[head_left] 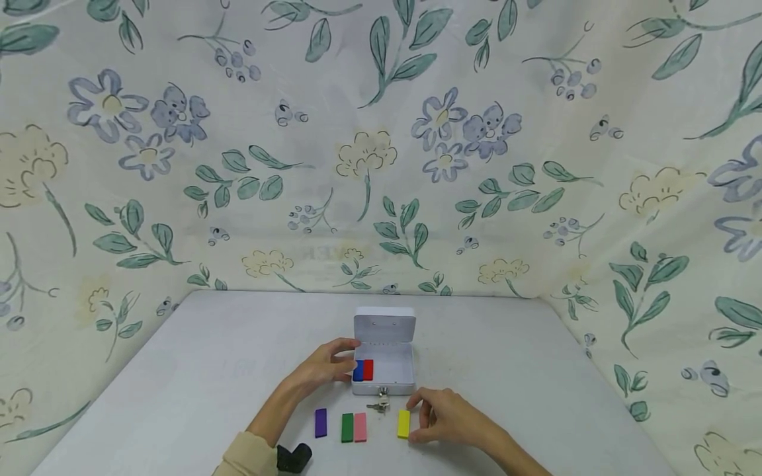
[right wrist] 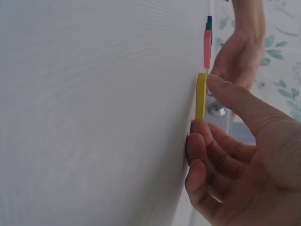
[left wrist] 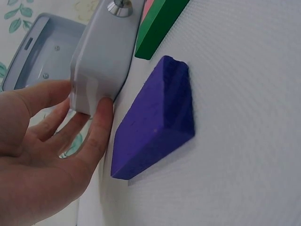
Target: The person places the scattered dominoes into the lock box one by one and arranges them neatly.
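A small white cash box (head_left: pixel 383 389) stands with its lid (head_left: pixel 384 325) raised. Inside at its left lie a blue block (head_left: pixel 358 371) and a red block (head_left: pixel 368 370). My left hand (head_left: pixel 326 363) rests its fingertips against the box's left side; in the left wrist view its fingers are loosely bent and spread. In front of the box, my right hand (head_left: pixel 448 416) holds a yellow block (head_left: pixel 403 424) between thumb and index finger, the block lying flat on the table. The right wrist view shows the index fingertip at the yellow block's (right wrist: pixel 201 96) far end.
A purple block (head_left: pixel 321 423), a green block (head_left: pixel 347 428) and a pink block (head_left: pixel 360 428) lie on the white table (head_left: pixel 250 337). Keys (head_left: pixel 376 406) hang at the box's front lock. A black object (head_left: pixel 294 457) sits by the left sleeve. Floral cloth (head_left: pixel 333 218) surrounds the table.
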Demonstrator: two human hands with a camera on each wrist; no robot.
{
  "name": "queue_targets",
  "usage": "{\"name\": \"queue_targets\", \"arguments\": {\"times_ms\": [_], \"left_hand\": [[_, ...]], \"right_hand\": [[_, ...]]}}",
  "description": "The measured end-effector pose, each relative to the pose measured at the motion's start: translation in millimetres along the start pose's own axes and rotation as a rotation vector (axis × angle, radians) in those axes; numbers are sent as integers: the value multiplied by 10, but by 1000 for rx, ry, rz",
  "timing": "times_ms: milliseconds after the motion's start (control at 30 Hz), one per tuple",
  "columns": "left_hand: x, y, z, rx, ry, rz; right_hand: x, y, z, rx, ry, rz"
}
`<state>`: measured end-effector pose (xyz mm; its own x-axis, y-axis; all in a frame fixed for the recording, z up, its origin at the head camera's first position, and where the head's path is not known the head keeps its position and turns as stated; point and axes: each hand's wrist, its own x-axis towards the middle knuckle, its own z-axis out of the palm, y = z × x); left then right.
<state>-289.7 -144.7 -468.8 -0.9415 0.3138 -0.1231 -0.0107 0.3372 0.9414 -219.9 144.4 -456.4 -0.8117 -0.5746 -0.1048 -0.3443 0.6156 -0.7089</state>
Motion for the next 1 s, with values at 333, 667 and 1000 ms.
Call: {"name": "queue_targets", "arguments": {"times_ms": [333, 667, 1000], "left_hand": [[-3, -12, -4, 9, -14, 9], [26, -8, -6, 13, -22, 19], [50, -25, 2, -5, -15, -2]], "right_hand": [[21, -38, 25, -16, 1, 34], [33, -42, 34, -81, 18, 34], [36, -48, 37, -80, 7, 52]]}}
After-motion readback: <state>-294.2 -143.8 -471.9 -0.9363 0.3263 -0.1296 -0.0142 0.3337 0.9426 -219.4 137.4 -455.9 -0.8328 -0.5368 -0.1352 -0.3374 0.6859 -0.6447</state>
